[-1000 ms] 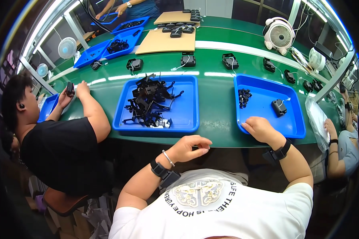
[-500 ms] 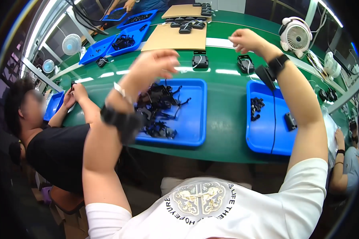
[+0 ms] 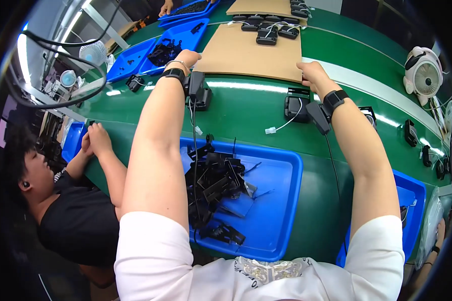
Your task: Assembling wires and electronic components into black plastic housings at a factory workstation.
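A brown cardboard sheet (image 3: 246, 57) lies across the green table in front of me, with several black box-shaped units (image 3: 267, 35) with white cables on its far end. At its left edge, my left hand (image 3: 188, 58) closes its fingers on the board. My right hand (image 3: 314, 75) grips the near right corner; some of its fingertips are hidden. Nearer than the board, one black unit (image 3: 296, 109) with a white plug lies below my right hand. Another black unit (image 3: 202, 99) is partly hidden behind my left wrist's strapped device.
A blue tray (image 3: 291, 210) of black brackets (image 3: 216, 183) stands close before me. More blue trays lie far left and at lower right (image 3: 417, 200). A co-worker (image 3: 70, 215) sits at left. Fans (image 3: 424, 75) stand at the sides; cables dangle from both wrist devices.
Both hands have reached forward, from the air above the table to the cardboard sheet's sides, and closed on it. The view has shifted, bringing the near tray lower in the picture.
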Available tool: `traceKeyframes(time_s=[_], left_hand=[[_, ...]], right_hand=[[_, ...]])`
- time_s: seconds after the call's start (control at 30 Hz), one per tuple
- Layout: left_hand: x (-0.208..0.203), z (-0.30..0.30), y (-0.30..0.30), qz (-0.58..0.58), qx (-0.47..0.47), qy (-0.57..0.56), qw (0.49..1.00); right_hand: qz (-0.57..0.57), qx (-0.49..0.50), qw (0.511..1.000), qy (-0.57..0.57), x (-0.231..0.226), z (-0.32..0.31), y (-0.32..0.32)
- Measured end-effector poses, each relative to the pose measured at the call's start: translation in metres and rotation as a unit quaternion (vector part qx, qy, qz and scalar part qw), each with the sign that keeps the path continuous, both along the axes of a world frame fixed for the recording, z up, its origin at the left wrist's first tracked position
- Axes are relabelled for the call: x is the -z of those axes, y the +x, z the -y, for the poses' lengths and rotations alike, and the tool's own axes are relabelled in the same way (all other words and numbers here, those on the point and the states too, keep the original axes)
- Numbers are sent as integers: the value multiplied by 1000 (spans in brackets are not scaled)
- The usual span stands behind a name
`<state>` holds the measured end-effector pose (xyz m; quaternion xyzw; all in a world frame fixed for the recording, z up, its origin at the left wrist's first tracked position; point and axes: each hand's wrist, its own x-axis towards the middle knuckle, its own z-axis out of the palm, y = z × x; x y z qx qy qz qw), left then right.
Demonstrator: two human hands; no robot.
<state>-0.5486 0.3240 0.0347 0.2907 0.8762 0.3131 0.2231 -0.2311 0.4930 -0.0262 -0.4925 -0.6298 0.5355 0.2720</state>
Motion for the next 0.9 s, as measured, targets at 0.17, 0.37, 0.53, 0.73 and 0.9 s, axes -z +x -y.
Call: traceKeyframes(time_s=[0.17,0.37,0.53,0.73,0.9], left_hand=[[52,-31,-40,-103,34,-86,990],[62,-30,-49,-127,8,-67,990],[34,-25,-21,-136,48,-111,983],[18,-7,5,42,28,-61,997],[46,-23,-13,41,5,-27,999]], right_hand=[[-10,12,1000,-27,20,-17,-10],[71,-11,997,-31,-4,-15,-14],[89,-69,992,-48,-14,-40,23],[63,-133,985,-91,-24,-42,53],[63,-71,989,-116,-30,-21,38]])
